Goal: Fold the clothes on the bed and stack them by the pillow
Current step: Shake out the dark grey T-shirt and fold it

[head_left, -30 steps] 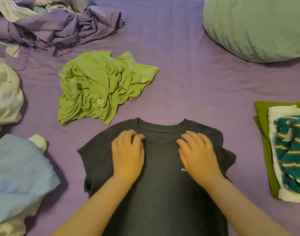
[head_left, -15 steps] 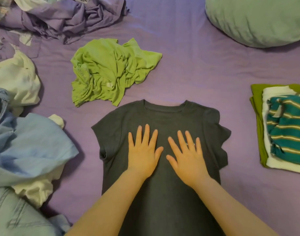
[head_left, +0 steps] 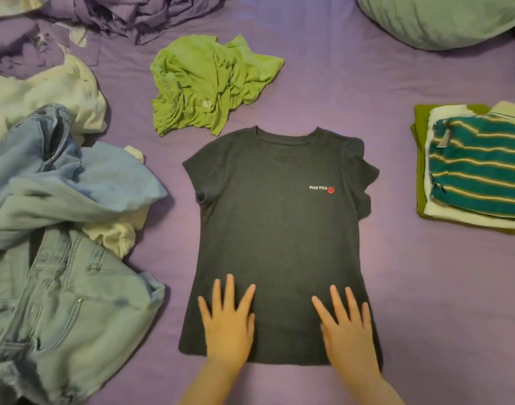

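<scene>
Comparing with half a second ago, I see both hands have slid from the chest of the dark T-shirt (head_left: 276, 235) down to its near hem, and more of the shirt now shows, its front smooth and flat on the purple bed sheet (head_left: 425, 287). The jeans (head_left: 60, 302) at the near left have come further into view too. The shirt lies in the middle of the bed, neck toward the far side, with its right sleeve rumpled.

My left hand (head_left: 228, 323) lies palm down on the left part of the hem, fingers straight and spread, holding nothing. My right hand (head_left: 348, 328) lies the same way on the right part, fingers splayed, slightly blurred. Both forearms come in from the near edge.

A crumpled green shirt (head_left: 209, 86) sits just beyond the collar. The folded stack (head_left: 469, 168), striped teal on top, lies at the right, with the pillow (head_left: 437, 19) at the far right, well apart from the dark shirt.

Small white lettering on the chest reads "miu miu" (head_left: 318, 187), with a tiny red mark beside it.
</scene>
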